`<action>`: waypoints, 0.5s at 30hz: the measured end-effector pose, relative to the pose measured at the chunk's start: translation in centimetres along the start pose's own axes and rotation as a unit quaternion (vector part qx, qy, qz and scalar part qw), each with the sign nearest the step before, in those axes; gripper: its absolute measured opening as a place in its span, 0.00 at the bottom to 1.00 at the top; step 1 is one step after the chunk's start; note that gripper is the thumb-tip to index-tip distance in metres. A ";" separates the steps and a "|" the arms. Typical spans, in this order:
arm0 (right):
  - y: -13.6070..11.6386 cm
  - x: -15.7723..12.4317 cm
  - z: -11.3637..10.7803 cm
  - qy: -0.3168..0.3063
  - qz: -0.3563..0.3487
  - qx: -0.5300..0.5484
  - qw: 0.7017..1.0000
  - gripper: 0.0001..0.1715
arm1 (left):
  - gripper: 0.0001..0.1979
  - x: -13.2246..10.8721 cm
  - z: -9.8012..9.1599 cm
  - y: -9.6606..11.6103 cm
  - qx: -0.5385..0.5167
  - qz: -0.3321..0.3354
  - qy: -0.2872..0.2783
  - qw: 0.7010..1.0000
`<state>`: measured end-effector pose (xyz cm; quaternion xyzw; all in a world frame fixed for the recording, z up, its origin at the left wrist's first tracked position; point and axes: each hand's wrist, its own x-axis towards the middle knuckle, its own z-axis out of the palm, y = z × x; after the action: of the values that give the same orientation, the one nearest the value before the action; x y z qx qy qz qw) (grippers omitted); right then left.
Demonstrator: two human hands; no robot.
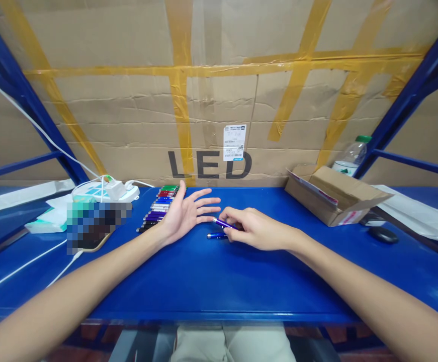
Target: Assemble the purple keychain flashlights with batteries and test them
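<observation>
My right hand point(254, 229) pinches a purple pen point(224, 223) between thumb and fingers, above the blue table point(188, 286). Just under it lies a blue pen point(215, 236), its right end near my right fingertips. My left hand point(188, 211) is held palm up with its fingers spread and nothing in it; its little finger comes close to the tip of the purple pen. Beside my left hand, a row of pens point(158, 213) in green, red, blue, silver, purple and black lies on the table, partly hidden by that hand.
At the left are a phone point(94, 231), a tissue pack point(47, 221) and a white power strip point(90, 191) with cables. An open cardboard box point(313, 201), a plastic bottle point(352, 156) and a black mouse point(382, 235) are at the right. Large taped cardboard point(128, 120) stands behind.
</observation>
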<state>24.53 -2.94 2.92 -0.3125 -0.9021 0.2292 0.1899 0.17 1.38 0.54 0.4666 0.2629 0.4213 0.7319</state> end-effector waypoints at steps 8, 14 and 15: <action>-0.1 0.1 0.0 -0.094 0.022 0.016 0.995 0.04 | 0.46 -0.1 0.3 0.0 0.013 0.001 0.012 1.000; 0.2 0.2 0.2 -0.107 0.014 -0.018 0.994 0.08 | 0.45 -0.2 0.2 0.0 0.013 -0.001 0.006 1.000; 0.3 0.2 0.2 -0.105 0.012 -0.022 0.994 0.08 | 0.45 -0.2 0.2 0.0 0.014 -0.002 0.006 1.000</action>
<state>24.38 -2.66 2.64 -0.3019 -0.9180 0.2431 0.0838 0.20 1.14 0.63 0.4735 0.2739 0.4187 0.7248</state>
